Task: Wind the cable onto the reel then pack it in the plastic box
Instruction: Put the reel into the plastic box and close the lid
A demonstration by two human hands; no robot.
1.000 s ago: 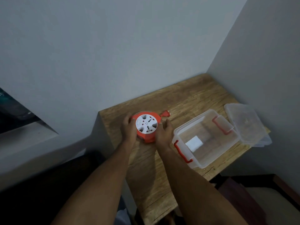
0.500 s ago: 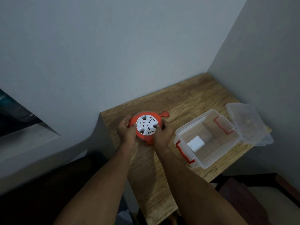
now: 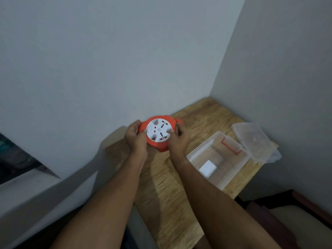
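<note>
Gripping orange reel (image 3: 158,131) by its rim with left hand (image 3: 135,136) and right hand (image 3: 179,141), above wooden table (image 3: 170,194), left of open plastic box (image 3: 228,180).

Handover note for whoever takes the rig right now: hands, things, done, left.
Left hand and right hand grip the round orange cable reel with white socket face by its sides, over the wooden table.
Clear plastic box with red latches stands open to the right; its clear lid lies beside it.
Done: no loose cable in view.
Left: put reel in box, close lid.
</note>
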